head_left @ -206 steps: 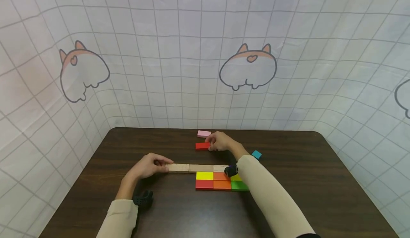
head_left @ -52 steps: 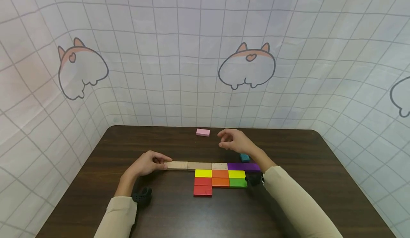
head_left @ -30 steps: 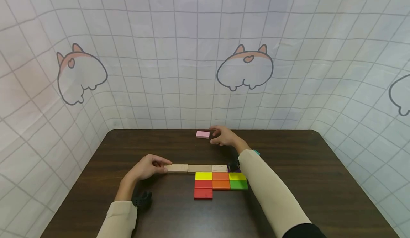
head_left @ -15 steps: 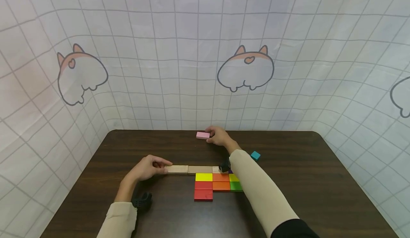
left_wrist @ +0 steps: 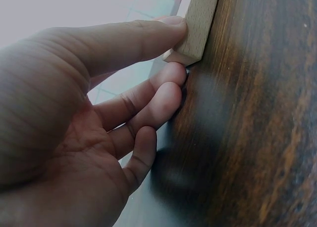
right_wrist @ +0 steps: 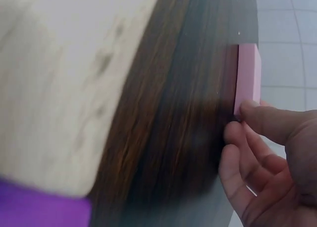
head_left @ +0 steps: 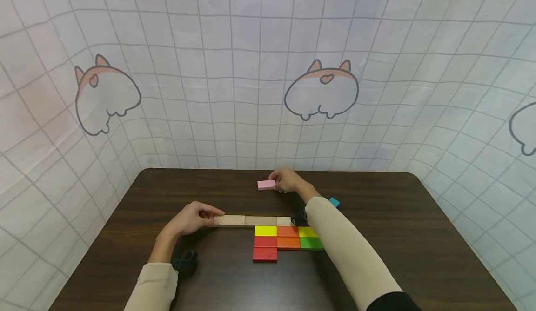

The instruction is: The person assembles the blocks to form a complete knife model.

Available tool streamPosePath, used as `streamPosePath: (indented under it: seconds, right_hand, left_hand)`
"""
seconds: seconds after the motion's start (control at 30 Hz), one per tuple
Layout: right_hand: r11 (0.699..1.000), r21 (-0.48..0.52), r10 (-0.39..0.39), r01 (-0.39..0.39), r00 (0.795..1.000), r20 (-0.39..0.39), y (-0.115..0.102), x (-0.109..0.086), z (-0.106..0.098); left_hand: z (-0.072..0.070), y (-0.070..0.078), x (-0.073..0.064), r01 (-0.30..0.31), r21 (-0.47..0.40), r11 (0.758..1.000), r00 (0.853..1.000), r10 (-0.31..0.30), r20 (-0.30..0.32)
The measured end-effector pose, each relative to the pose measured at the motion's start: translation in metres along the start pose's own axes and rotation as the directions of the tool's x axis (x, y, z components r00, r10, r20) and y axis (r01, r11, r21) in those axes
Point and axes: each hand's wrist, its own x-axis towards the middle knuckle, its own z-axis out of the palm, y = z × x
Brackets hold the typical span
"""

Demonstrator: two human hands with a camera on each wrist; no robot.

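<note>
My right hand pinches the right end of a pink block near the back of the table. In the right wrist view its thumb presses one face of the pink block. My left hand holds the left end of a plain wooden block, thumb against its side in the left wrist view; the index finger is mostly hidden there. That block starts a row of plain blocks. In front of the row lie yellow, orange, green and red blocks, edge to edge.
A blue block lies beyond the right sleeve, partly covered. A purple block at the row's right end shows in the right wrist view. The dark wooden table meets a white gridded cloth behind.
A red block that my right hand held earlier now lies at the front left of the coloured blocks. My right hand has since gripped the pink block and drawn it nearer. The left hand stays.
</note>
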Motion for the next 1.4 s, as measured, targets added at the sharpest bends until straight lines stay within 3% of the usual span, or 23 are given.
streamPosePath:
  seconds: [0.33, 0.63, 0.87, 1.1, 1.4]
  right_hand:
    - [0.996, -0.087, 0.03, -0.025, 0.998, 0.06, 0.0, -0.016, -0.004]
    - [0.989, -0.114, -0.094, 0.1, 0.994, 0.051, -0.006, -0.038, -0.011]
    - [0.972, -0.159, -0.176, 0.172, 0.984, -0.014, -0.011, -0.073, -0.02]
    - [0.962, -0.133, -0.246, 0.237, 0.967, -0.06, -0.006, -0.116, -0.027]
    - [0.961, -0.117, -0.266, 0.252, 0.957, -0.115, 0.011, -0.164, -0.025]
  left_hand:
    - [-0.001, -0.001, -0.001, 0.017, 0.012, 1.0, 1.0, -0.017, -0.01]
    - [-0.002, -0.002, -0.002, 0.022, 0.008, 1.0, 1.0, -0.022, -0.02]
    - [-0.002, -0.003, -0.001, 0.012, 0.003, 1.0, 1.0, -0.012, -0.01]
    - [-0.002, -0.002, 0.0, 0.015, 0.001, 1.0, 1.0, -0.015, -0.014]
    - [0.0, -0.003, 0.001, 0.01, -0.006, 1.0, 1.0, -0.01, -0.012]
